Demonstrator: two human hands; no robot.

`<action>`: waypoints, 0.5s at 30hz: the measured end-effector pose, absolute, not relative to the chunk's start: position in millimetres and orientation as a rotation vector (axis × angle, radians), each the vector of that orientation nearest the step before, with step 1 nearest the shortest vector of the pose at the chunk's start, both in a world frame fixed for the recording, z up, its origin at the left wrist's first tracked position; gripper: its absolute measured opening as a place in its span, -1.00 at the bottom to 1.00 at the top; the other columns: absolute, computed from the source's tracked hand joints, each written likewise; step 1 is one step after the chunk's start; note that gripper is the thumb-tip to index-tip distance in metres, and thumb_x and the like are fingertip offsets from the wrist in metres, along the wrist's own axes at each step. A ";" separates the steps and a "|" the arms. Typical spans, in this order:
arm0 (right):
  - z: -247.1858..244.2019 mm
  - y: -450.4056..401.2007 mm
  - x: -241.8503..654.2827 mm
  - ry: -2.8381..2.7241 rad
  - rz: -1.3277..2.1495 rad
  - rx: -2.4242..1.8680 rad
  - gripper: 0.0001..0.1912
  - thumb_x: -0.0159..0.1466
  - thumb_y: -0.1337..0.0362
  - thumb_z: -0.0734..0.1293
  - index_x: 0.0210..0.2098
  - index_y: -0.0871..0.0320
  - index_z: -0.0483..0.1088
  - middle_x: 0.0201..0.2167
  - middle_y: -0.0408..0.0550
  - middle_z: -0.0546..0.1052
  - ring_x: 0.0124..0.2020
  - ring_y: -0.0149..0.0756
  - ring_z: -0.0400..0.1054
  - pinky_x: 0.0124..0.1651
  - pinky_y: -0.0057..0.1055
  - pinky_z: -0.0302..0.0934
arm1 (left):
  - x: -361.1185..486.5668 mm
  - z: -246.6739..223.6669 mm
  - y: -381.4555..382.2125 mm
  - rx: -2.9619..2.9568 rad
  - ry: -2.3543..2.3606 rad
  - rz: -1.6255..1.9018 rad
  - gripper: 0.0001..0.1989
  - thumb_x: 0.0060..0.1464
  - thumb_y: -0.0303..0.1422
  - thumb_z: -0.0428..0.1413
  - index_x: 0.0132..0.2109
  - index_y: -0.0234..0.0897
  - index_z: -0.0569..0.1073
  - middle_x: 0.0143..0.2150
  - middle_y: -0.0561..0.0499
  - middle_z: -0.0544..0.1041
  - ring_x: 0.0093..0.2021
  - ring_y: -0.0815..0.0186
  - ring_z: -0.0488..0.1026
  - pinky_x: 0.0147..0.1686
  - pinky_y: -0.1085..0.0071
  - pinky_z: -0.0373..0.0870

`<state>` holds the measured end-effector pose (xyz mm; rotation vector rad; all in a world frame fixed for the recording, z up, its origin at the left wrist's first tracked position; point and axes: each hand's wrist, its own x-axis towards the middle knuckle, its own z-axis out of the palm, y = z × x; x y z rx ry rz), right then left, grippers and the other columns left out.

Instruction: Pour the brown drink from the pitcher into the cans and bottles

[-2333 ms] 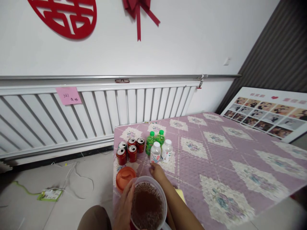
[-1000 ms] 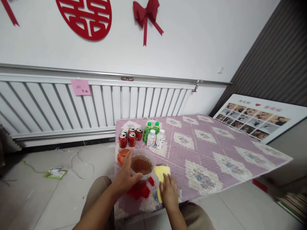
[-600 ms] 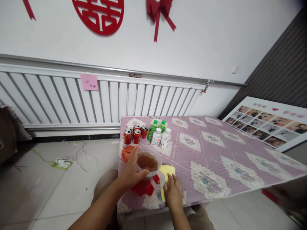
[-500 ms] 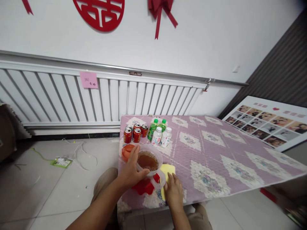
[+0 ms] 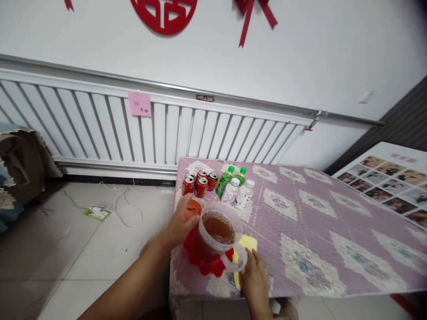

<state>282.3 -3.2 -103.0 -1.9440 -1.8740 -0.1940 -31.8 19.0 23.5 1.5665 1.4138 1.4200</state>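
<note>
A clear plastic pitcher (image 5: 218, 229) of brown liquid with foam stands on a red scalloped mat (image 5: 208, 266) near the table's front left, its handle toward my right hand. My left hand (image 5: 183, 222) is at an orange lid (image 5: 194, 209) left of the pitcher, with its fingers around the lid's left side. Flat on a yellow cloth (image 5: 248, 243) lies my right hand (image 5: 255, 273), fingers spread, just right of the pitcher handle. Behind the pitcher are several red cans (image 5: 201, 186), two green-capped bottles (image 5: 225, 181) and two white bottles (image 5: 231, 191).
The table (image 5: 260, 226) has a purple patterned cover. A white radiator (image 5: 167, 129) runs along the wall behind it. On the floor at left lies a green power strip (image 5: 96, 212) with cables. A photo board (image 5: 376, 153) leans at right.
My left hand has moved from the pitcher's rim to the orange lid. The view has shifted, so the scene sits differently in the frame. My right hand stays on the yellow cloth.
</note>
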 end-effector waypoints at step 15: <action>-100.2 -1.9 283.9 -1.918 -0.177 -2.010 -0.48 0.37 0.18 0.10 0.17 0.27 0.43 0.22 0.29 0.42 0.17 0.12 0.37 0.16 -0.06 0.28 | -88.8 -50.3 117.1 1.483 1.979 0.559 -0.66 0.30 -0.21 0.16 0.12 -0.30 0.45 0.09 -0.11 0.52 0.00 0.17 0.53 -0.01 0.11 0.55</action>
